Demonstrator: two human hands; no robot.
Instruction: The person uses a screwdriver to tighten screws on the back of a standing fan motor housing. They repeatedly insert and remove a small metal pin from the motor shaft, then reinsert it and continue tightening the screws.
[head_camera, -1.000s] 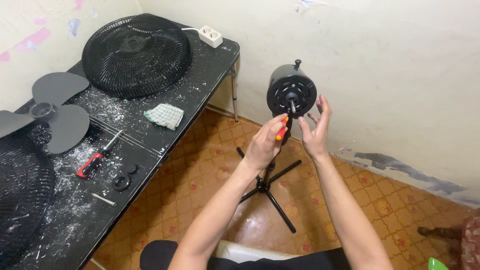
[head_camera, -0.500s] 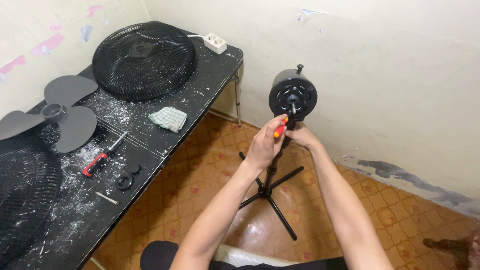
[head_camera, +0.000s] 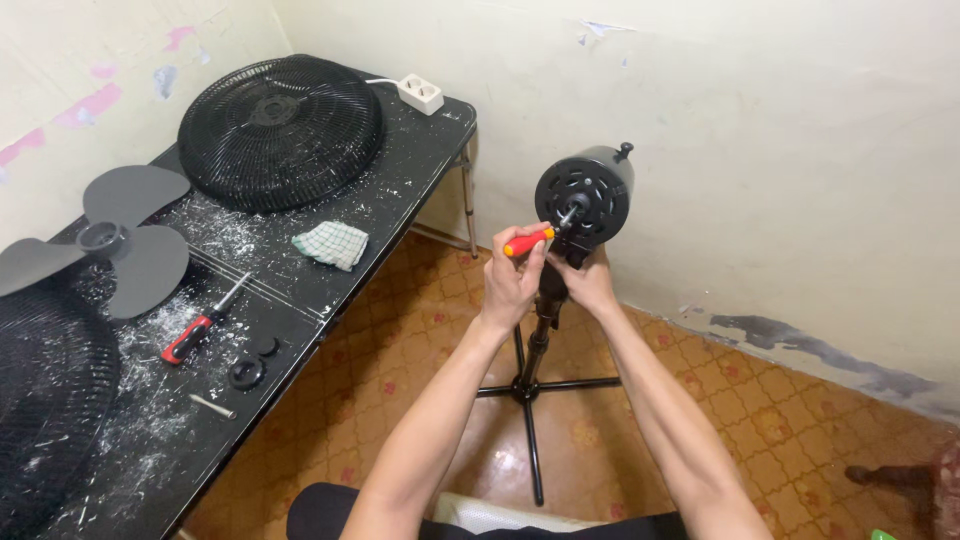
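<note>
While the fan's motor housing (head_camera: 586, 193) stands bare atop its black stand (head_camera: 532, 370) near the cream wall, a person works at its front face with both hands. The left hand (head_camera: 515, 280) is closed around an orange-and-red screwdriver (head_camera: 530, 240), whose tip points at the base of the motor's shaft. The right hand (head_camera: 590, 283) is wrapped around the neck of the stand just under the housing; its fingers are curled in a grip.

To the left, a black folding table (head_camera: 420, 170), flecked with white scrapings, carries the removed parts. A round black grille (head_camera: 281, 130) lies at the far end beside a white power strip (head_camera: 421, 93). A grey three-blade propeller (head_camera: 110, 245) rests nearer, next to a second dark grille (head_camera: 40, 400) at the frame's edge. A folded checked cloth (head_camera: 331, 244), a red-handled screwdriver (head_camera: 200, 325), a black ring nut (head_camera: 246, 373) and a small metal pin (head_camera: 212, 406) lie along the table's near side.
</note>
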